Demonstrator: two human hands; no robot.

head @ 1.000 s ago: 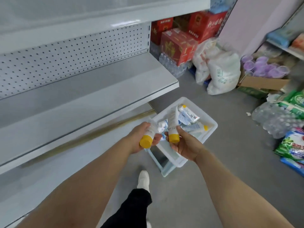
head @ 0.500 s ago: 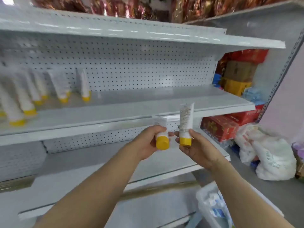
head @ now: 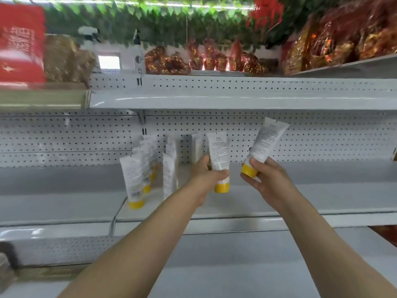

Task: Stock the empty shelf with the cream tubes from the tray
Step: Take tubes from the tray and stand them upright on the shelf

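My left hand (head: 206, 177) grips a white cream tube (head: 218, 151) with a yellow cap, held upright with the cap down, above the white shelf (head: 322, 190). My right hand (head: 268, 179) holds a second white tube (head: 266, 140) by its yellow cap end, tilted to the right. Several more tubes (head: 134, 179) stand cap-down in rows on the shelf, just left of my left hand. The tray is out of view.
A perforated white back panel (head: 322, 134) closes the shelf behind. The shelf above (head: 236, 100) carries red and gold packets (head: 214, 59) and a red box (head: 19, 44). A lower white shelf (head: 236, 265) lies under my arms.
The view has swung up from the tray on the floor to the shelf. Both hands have risen with their tubes and now hover over the shelf beside the standing tubes.
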